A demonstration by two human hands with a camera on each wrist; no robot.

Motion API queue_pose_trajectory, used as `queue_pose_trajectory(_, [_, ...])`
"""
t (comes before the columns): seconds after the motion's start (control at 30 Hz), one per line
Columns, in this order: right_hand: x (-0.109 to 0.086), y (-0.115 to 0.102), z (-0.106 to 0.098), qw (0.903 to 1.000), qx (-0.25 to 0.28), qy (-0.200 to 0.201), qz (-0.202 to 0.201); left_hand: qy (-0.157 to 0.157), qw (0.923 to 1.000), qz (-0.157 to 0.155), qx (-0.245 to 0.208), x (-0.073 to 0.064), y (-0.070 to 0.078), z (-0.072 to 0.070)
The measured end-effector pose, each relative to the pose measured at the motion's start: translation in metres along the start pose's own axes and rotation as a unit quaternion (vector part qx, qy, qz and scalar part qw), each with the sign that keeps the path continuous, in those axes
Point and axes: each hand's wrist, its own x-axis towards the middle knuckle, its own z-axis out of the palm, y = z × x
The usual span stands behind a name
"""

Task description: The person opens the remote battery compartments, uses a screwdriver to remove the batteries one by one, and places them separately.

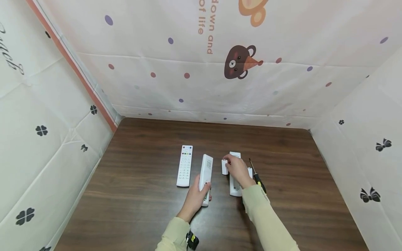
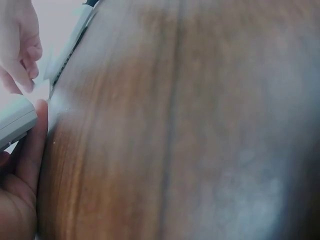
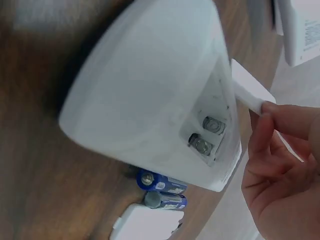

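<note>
My left hand (image 1: 194,198) grips a white remote control (image 1: 206,168) with its labelled back turned up. To its right, my right hand (image 1: 238,170) pinches a small white battery cover (image 3: 248,89) between thumb and finger. The cover stands tilted at the table in the right wrist view. Below the right hand lies a second remote (image 1: 235,190), back up; its battery compartment (image 3: 207,132) is uncovered, with metal springs showing and no batteries inside. The right hand and forearm hide part of this remote in the head view.
A third remote (image 1: 184,165) lies buttons up on the left. Two blue batteries (image 3: 169,185) and another white cover (image 3: 149,222) lie beside the uncovered remote. A black-handled screwdriver (image 1: 258,179) is at the right. Printed cloth walls (image 1: 204,87) surround the brown table (image 1: 141,195).
</note>
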Motion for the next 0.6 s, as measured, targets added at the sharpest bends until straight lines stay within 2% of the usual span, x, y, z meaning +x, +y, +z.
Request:
queue_pose_trajectory(0.13, [0.0033,0.0,0.0015,0.9996,-0.026,-0.014,0.001,-0.001,0.9999,0.004,0.013,-0.005,0.0074,-0.0002])
queue_pose_trajectory(0.37, [0.0049,0.0011,0.0048,0.9976,-0.065,-0.022,0.009,0.0,0.9998,-0.001,0.018,-0.0058,0.0099,-0.0004])
queue_pose_trajectory(0.6, [0.0044,0.0019,0.0071,0.9969,-0.074,-0.025,0.01,0.002,0.9998,0.0,0.019,-0.0046,0.0095,0.0001])
